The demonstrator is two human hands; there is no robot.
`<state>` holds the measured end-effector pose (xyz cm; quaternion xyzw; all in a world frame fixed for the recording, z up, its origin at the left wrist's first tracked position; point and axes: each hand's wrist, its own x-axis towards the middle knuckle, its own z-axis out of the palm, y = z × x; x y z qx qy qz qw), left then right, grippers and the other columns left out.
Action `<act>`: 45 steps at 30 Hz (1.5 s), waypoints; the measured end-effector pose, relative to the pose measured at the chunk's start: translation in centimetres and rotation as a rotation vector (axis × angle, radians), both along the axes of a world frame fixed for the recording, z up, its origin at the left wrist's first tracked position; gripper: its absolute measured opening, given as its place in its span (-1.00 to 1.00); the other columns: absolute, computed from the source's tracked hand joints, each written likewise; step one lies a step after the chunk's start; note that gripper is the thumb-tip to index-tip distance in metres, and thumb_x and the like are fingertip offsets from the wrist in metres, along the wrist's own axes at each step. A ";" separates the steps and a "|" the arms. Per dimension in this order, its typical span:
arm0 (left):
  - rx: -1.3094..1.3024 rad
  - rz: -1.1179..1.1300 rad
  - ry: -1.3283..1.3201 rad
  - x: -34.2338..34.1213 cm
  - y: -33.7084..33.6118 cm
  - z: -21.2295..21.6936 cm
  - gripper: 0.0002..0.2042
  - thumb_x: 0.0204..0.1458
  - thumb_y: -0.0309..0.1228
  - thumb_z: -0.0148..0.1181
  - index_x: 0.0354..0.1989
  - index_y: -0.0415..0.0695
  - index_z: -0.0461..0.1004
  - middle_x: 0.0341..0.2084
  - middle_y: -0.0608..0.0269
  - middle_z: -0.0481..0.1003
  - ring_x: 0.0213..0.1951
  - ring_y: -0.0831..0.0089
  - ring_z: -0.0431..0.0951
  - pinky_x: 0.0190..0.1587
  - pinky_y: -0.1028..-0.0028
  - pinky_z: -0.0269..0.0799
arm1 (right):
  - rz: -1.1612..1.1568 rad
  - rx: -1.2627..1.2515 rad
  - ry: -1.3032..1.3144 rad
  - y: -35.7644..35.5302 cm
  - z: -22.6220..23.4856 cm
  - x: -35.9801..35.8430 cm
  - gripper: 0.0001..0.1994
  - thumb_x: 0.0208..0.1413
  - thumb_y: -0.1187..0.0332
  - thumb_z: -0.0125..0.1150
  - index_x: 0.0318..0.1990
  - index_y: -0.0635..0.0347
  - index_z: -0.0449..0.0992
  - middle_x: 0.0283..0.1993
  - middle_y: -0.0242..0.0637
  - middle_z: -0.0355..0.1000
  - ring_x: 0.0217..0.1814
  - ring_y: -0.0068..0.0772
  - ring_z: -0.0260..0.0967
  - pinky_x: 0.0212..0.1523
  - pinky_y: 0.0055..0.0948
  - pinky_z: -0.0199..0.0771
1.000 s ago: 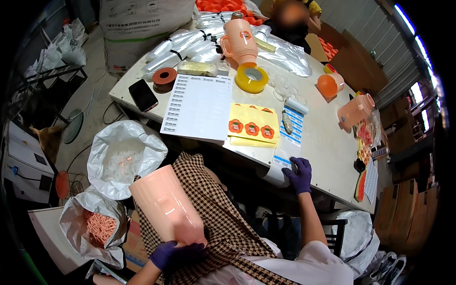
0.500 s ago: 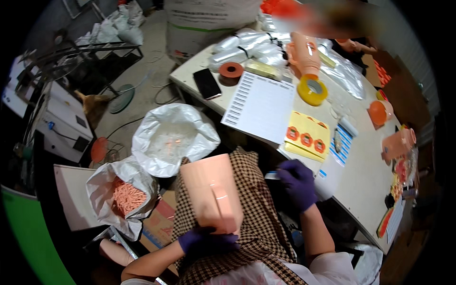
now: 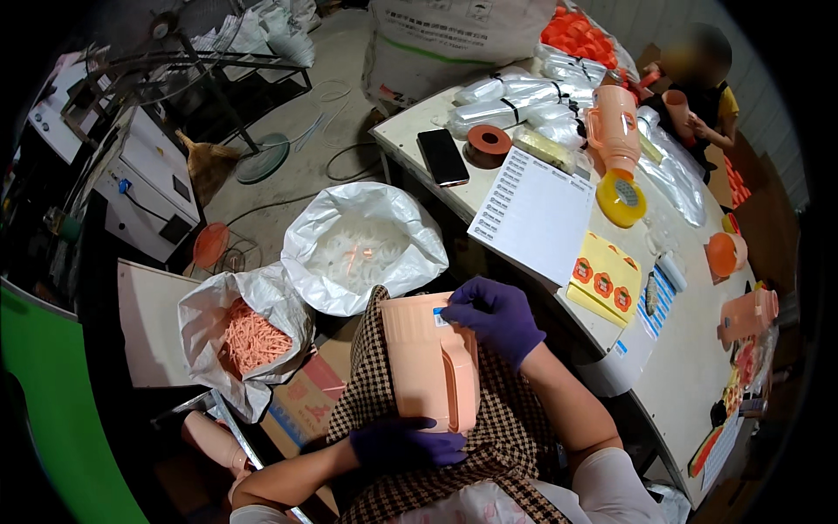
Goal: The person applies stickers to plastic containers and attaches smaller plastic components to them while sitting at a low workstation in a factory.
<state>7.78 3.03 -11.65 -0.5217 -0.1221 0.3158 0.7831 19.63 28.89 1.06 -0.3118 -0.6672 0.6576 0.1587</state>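
Note:
A peach plastic pitcher with a handle lies across my lap on checked cloth. My left hand, in a purple glove, grips its lower end. The purple-gloved fingers of my right hand press a small white-and-blue sticker onto the pitcher's upper side. Yellow sheets of round orange stickers and a strip of blue-and-white stickers lie on the white table just right of my right hand.
On the table are a white printed sheet, a black phone, tape rolls, more peach pitchers and bagged items. Two open white bags stand on the floor at left, one with orange pieces. Another person sits at the far end.
My right hand has left the table edge and come onto the pitcher with a sticker. The view has tilted further down and left toward my lap.

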 end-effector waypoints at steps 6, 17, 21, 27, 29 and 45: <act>-0.329 -0.165 -0.287 -1.7 2.0 3.8 -0.32 0.20 -0.28 0.10 0.40 -0.36 -0.01 0.32 -0.09 0.22 0.38 0.07 0.19 0.47 0.09 -0.02 | 0.050 0.441 0.019 2.9 -1.0 -0.9 -0.44 -0.04 0.04 0.48 0.02 0.22 0.52 -0.23 -0.25 0.49 -0.28 -0.36 0.42 -0.23 -0.33 0.45; 0.266 -0.095 -2.385 -7.7 -1.5 9.8 -0.71 -0.09 -0.28 0.38 -0.18 -0.08 0.57 -0.21 0.12 0.53 -0.20 0.23 0.57 -0.12 0.33 0.51 | -0.533 0.392 0.027 3.4 0.5 8.0 -0.78 0.17 0.35 0.30 -0.10 0.28 0.61 -0.20 -0.26 0.60 -0.15 -0.51 0.51 -0.07 -0.45 0.50; -0.549 -0.044 -2.870 -8.9 9.4 14.0 -0.79 0.04 -0.30 0.24 -0.21 -0.14 0.56 -0.28 0.16 0.58 -0.22 0.28 0.60 -0.10 0.29 0.51 | -0.749 1.011 -0.235 14.6 -7.8 16.7 -0.64 -0.01 0.26 0.42 -0.07 0.21 0.61 -0.06 -0.13 0.57 0.00 -0.14 0.51 0.06 -0.27 0.47; -1.428 -0.097 -3.279 -7.7 15.0 4.5 -0.70 0.17 -0.32 0.08 -0.08 -0.28 0.58 -0.09 0.05 0.59 -0.09 0.32 0.57 0.01 0.34 0.47 | -0.692 0.984 -0.402 17.0 -11.4 17.7 -0.70 -0.07 0.20 0.45 -0.23 0.17 0.65 -0.21 -0.19 0.56 -0.07 -0.13 0.50 0.01 -0.22 0.48; -1.383 -0.112 -3.084 -7.3 15.4 3.8 -0.71 0.11 -0.36 0.13 -0.07 -0.26 0.59 -0.13 0.07 0.60 -0.11 0.31 0.59 -0.01 0.35 0.48 | -0.729 1.026 -0.409 16.6 -11.8 17.9 -0.72 -0.10 0.19 0.46 -0.27 0.15 0.66 -0.28 -0.22 0.55 -0.15 -0.15 0.50 -0.07 -0.23 0.50; -1.219 -0.401 -3.329 -6.1 15.1 2.8 -0.71 0.04 -0.46 0.20 -0.06 -0.28 0.58 -0.08 0.10 0.60 -0.09 0.33 0.60 0.02 0.38 0.47 | -0.724 0.898 -0.465 17.3 -10.7 17.7 -0.69 -0.17 0.22 0.51 -0.27 0.18 0.67 -0.26 -0.19 0.53 -0.13 -0.15 0.48 -0.09 -0.24 0.49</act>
